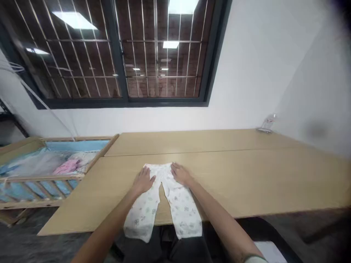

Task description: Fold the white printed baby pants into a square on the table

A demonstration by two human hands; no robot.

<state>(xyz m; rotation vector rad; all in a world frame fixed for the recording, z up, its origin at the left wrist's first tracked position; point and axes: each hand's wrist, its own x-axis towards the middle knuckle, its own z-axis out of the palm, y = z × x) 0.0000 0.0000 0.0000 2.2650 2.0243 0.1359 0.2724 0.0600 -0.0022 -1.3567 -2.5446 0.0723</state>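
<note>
A small pair of white printed baby trousers [175, 204] lies flat on the wooden table [246, 175], waistband away from me, both legs hanging over the near edge. My left hand [144, 180] rests flat on the left side of the waist, fingers stretched out. On the right side of the waist lies my right hand [181, 174], also flat with fingers extended. Neither hand grips the cloth.
A wooden baby cot [90, 162] with blue lining stands to the left of the table and holds pink and white clothes [67, 166]. A small clear object [267, 124] sits at the table's far right corner by the white wall. A barred window is above.
</note>
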